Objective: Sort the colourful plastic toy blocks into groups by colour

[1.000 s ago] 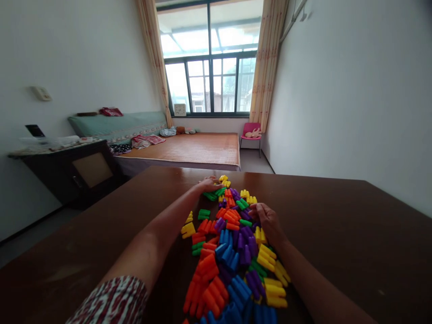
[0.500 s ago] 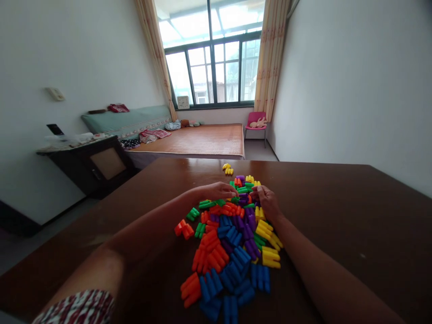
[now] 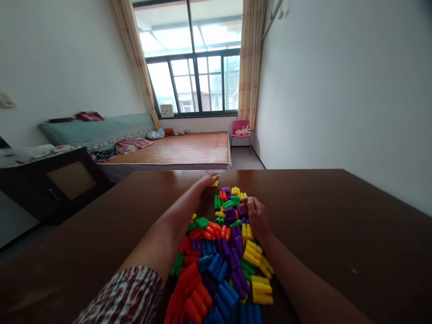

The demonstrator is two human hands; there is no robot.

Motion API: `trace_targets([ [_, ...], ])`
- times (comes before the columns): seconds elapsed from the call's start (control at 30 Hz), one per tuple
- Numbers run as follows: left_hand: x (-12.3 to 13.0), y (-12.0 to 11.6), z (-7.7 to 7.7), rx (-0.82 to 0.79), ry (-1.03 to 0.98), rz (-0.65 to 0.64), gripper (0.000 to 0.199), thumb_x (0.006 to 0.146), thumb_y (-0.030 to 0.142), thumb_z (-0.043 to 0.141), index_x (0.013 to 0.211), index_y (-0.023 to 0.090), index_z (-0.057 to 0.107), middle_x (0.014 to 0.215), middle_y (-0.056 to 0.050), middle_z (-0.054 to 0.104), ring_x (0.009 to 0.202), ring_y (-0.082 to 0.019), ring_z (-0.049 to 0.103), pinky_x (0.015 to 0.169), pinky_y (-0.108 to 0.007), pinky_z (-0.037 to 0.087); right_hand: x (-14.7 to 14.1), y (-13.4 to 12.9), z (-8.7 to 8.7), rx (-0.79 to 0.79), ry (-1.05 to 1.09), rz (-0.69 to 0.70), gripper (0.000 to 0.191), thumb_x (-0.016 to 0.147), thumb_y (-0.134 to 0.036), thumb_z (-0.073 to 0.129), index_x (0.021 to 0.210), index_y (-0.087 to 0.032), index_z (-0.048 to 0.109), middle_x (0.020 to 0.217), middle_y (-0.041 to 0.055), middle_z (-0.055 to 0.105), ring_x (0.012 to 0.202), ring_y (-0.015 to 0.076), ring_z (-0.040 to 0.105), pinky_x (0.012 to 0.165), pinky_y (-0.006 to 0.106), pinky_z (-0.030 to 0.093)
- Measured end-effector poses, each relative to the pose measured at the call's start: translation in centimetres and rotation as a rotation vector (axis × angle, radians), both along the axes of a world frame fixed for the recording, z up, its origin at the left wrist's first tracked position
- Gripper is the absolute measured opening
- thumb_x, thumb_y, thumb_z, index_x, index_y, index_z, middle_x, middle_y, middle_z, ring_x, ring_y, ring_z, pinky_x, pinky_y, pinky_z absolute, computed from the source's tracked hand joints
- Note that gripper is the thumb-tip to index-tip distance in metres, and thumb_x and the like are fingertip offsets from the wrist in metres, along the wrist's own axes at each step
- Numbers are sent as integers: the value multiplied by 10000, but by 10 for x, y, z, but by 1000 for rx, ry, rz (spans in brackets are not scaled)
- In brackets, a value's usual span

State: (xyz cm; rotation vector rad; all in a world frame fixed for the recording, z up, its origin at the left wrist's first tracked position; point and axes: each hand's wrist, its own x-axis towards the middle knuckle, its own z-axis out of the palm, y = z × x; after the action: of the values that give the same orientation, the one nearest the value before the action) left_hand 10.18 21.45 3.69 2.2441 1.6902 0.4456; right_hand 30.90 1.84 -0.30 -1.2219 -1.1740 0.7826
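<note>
Plastic blocks in several colours lie in a long heap on the brown table (image 3: pixel 303 202). Orange-red blocks (image 3: pixel 189 279) and blue blocks (image 3: pixel 226 297) are nearest, with purple (image 3: pixel 236 256) and yellow ones (image 3: pixel 261 290) to the right. My left hand (image 3: pixel 209 178) reaches past the heap's far end, over small yellow blocks (image 3: pixel 215 183) that it partly covers; its grip on them is unclear. My right hand (image 3: pixel 254 207) is at the heap's far right side, fingers bent together beside purple and green blocks (image 3: pixel 232 201). What those fingers hold, if anything, is too small to make out.
Beyond the table stand a bed (image 3: pixel 189 148), a pink chair (image 3: pixel 240 127) with a soft toy and a window (image 3: pixel 199 81). A dark cabinet (image 3: pixel 70 177) is at the left. White walls (image 3: pixel 337 90) rise on both sides.
My left hand has moved forward from above the heap to the separate yellow blocks. My right hand stays beside the heap. The camera view has turned to the right and tilted up.
</note>
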Motion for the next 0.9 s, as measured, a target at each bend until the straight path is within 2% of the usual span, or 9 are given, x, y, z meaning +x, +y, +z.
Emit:
trace_targets([
  [0.1,11,-2,-6,-28,38,-102,485,898,546,378,1143,243,668,1270,-54,625,1295,-242,432,1092,-367,282,9,8,-3,90,-154,-251,404,895,-433,334,997,-175,628,928,97,705,861,229,632,830,385,479],
  [0.2,23,-17,-7,-43,43,-283,502,912,554,334,1077,256,702,1201,-19,661,1228,-186,486,1048,-254,315,13,16,-11,112,-408,-289,441,879,-366,329,1125,-152,626,1172,137,648,1118,260,556,1002,437,384],
  [0.33,33,-50,-6,-90,-30,-553,597,904,604,310,994,179,721,1007,-41,704,1001,-181,585,909,-227,412,8,17,-17,84,-603,-124,424,886,-361,377,1195,-193,615,1276,108,601,1203,243,513,1053,419,348],
  [0.4,33,-69,-3,-126,-98,-543,620,886,633,336,962,150,716,892,-35,701,867,-173,599,820,-239,449,5,14,-15,106,-572,-32,392,872,-360,424,1167,-207,631,1246,91,622,1164,233,543,1045,418,364],
  [0.5,23,-97,8,-141,-235,-491,621,871,642,380,1012,127,698,860,-30,688,800,-165,589,754,-250,464,0,6,-4,92,-338,178,382,833,-384,495,1142,-212,640,1140,70,672,984,211,629,913,382,475],
  [0.6,7,-130,27,-179,-303,-507,614,886,614,388,1101,113,670,899,-49,685,800,-160,594,740,-254,474,-6,-7,14,23,-130,400,366,792,-420,556,1068,-208,669,925,37,712,791,181,646,724,311,521],
  [0.73,-21,-181,49,-106,-267,-540,543,916,553,394,1150,142,662,996,-72,683,881,-178,611,811,-283,485,-16,-31,45,50,-59,566,322,744,-448,619,927,-196,701,869,25,705,793,174,632,750,305,511],
  [0.83,-44,-221,53,39,-242,-545,461,925,502,427,1165,188,663,1159,-83,647,1066,-203,581,970,-316,432,-22,-48,62,48,-17,744,368,757,-492,615,946,-189,704,887,38,710,799,174,637,763,319,516],
  [0.9,-59,-249,51,114,-204,-496,431,935,479,419,1180,217,658,1248,-84,611,1166,-212,536,1038,-337,388,-26,-56,67,47,-8,818,409,775,-526,595,963,-181,705,891,52,715,798,177,640,759,323,518],
])
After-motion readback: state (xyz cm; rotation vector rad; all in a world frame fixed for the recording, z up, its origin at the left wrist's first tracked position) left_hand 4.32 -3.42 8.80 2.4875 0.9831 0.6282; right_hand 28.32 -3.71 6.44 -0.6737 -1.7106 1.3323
